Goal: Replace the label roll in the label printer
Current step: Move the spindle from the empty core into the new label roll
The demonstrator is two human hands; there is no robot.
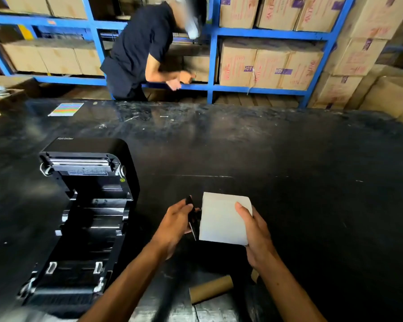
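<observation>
A white label roll is held above the black table, right of the printer. My right hand grips its right end. My left hand is at the roll's left end, fingers closed on a black spindle piece pressed against that end. The black label printer stands at the left with its lid swung open, and no roll shows in its bay. An empty brown cardboard core lies on the table near the front edge, between my forearms.
The black table stretches wide to the right and back. A colourful sheet lies at its far left. Beyond it, a person in dark clothes bends at blue shelving stacked with cardboard boxes.
</observation>
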